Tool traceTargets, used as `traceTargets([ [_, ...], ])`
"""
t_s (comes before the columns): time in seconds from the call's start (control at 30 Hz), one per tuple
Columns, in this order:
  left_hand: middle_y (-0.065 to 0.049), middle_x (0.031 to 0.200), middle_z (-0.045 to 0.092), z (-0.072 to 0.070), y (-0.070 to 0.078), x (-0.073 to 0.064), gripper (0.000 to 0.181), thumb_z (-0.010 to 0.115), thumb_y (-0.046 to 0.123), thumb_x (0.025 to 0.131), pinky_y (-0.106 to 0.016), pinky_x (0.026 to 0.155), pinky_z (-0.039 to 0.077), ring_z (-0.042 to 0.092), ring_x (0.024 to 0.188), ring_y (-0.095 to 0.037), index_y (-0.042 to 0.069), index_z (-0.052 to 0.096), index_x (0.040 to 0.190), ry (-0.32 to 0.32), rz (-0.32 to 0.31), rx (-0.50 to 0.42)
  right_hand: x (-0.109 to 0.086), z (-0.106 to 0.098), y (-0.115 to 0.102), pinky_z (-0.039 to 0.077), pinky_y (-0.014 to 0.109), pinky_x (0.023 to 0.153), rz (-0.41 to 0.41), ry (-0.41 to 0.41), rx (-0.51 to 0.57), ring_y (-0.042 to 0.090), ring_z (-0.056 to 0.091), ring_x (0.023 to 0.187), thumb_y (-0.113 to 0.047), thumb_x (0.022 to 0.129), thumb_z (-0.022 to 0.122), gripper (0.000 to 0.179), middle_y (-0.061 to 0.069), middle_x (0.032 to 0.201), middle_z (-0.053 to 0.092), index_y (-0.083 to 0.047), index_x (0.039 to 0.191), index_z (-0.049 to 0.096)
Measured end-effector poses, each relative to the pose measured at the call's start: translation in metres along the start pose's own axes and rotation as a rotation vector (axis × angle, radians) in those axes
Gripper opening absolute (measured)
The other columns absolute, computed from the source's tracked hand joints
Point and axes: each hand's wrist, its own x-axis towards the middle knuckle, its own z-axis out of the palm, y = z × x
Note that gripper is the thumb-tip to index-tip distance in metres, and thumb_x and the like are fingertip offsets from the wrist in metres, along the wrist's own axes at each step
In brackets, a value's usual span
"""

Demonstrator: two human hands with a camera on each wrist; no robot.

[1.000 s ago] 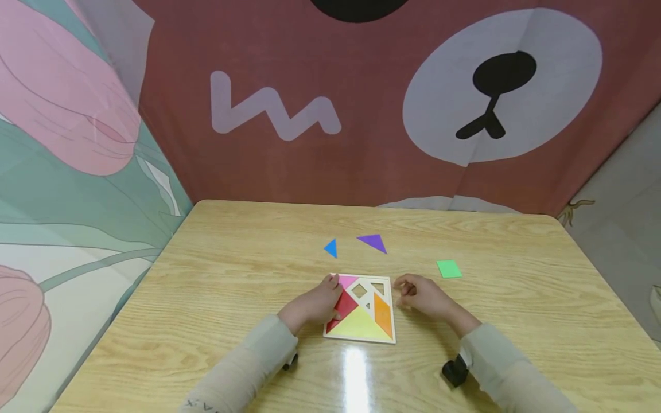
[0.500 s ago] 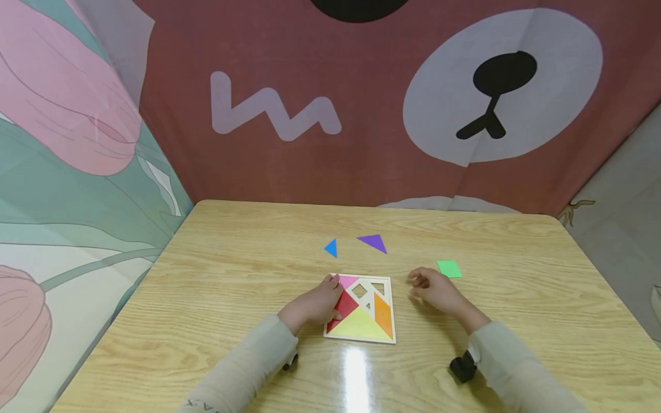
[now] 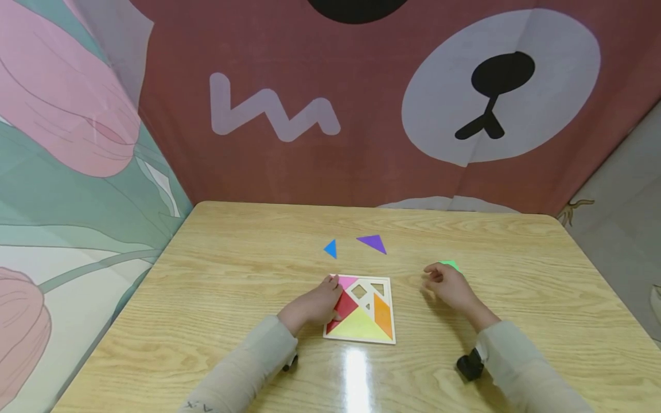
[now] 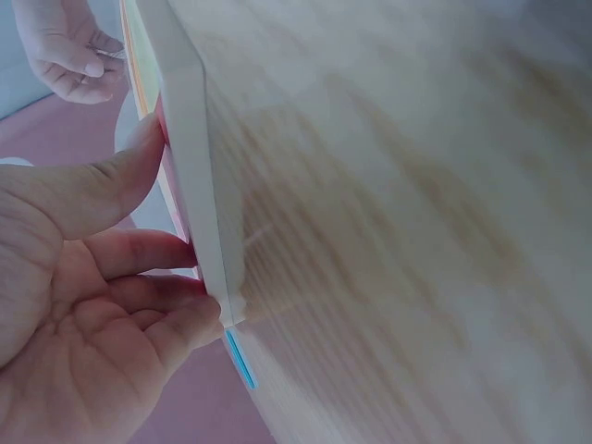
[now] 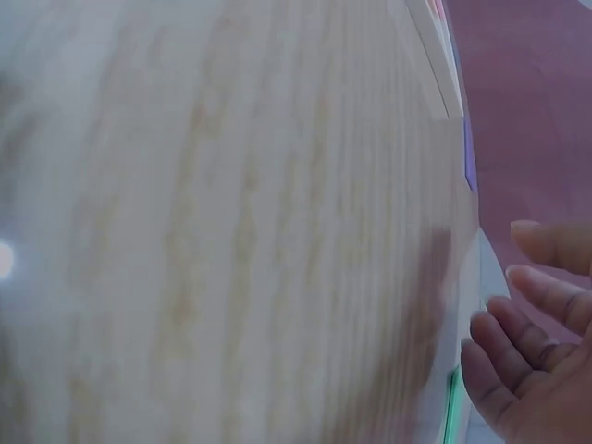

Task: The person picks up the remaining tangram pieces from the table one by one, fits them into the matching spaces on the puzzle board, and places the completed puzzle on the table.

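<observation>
A wooden tangram board lies on the table with pink, red, yellow and orange pieces set in it, beside several bare recesses. My left hand rests on the board's left side; its thumb and fingertips touch the top, as the left wrist view also gives. My right hand hovers right of the board, fingers loosely bent and holding nothing. Just beyond it lies a green square piece, partly hidden by the hand. In the right wrist view the green piece appears beside the fingers.
Behind the board, a blue triangle and a purple triangle lie flat on the wooden table. A printed cloth hangs at the table's back edge. Each wrist carries a small black device.
My right hand has moved away from the board to the right, toward the green square, and now covers part of it. The left hand and the board have stayed put.
</observation>
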Motion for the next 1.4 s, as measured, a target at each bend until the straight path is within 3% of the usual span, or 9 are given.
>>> traceTargets([
  [0.2, -0.018, 0.139, 0.021, 0.000, 0.001, 0.000, 0.061, 0.058, 0.024, 0.082, -0.032, 0.101, 0.020, 0.015, 0.127, -0.030, -0.004, 0.033, 0.130, -0.009, -0.012, -0.012, -0.001, -0.006, 0.001, 0.044, 0.042, 0.074, 0.028, 0.029, -0.017, 0.036, 0.048, 0.092, -0.017, 0.083, 0.057, 0.037, 0.022, 0.100, 0.048, 0.009, 0.109, 0.049],
  [0.63, -0.020, 0.138, 0.022, -0.002, 0.001, -0.001, 0.060, 0.058, 0.023, 0.082, -0.032, 0.102, 0.019, 0.016, 0.127, -0.031, -0.005, 0.034, 0.129, 0.005, 0.007, 0.009, -0.001, -0.015, 0.014, 0.043, 0.046, 0.076, 0.091, 0.035, -0.006, 0.040, 0.044, 0.096, -0.017, 0.084, 0.054, 0.042, 0.026, 0.103, 0.045, 0.011, 0.114, 0.043],
  [1.03, -0.019, 0.138, 0.022, -0.001, 0.000, 0.000, 0.061, 0.058, 0.024, 0.082, -0.031, 0.102, 0.018, 0.016, 0.127, -0.030, -0.005, 0.034, 0.130, -0.006, -0.001, 0.011, 0.004, -0.020, 0.021, 0.040, 0.049, 0.079, 0.159, 0.059, -0.035, 0.044, 0.042, 0.099, -0.014, 0.083, 0.056, 0.048, 0.034, 0.109, 0.041, 0.015, 0.116, 0.038],
  [1.4, -0.019, 0.137, 0.022, -0.002, 0.001, -0.001, 0.061, 0.058, 0.025, 0.082, -0.031, 0.102, 0.018, 0.016, 0.127, -0.031, -0.005, 0.034, 0.129, -0.005, 0.009, 0.022, 0.009, -0.023, 0.026, 0.039, 0.050, 0.077, 0.165, 0.101, -0.064, 0.044, 0.042, 0.095, -0.008, 0.079, 0.058, 0.048, 0.036, 0.105, 0.042, 0.018, 0.114, 0.039],
])
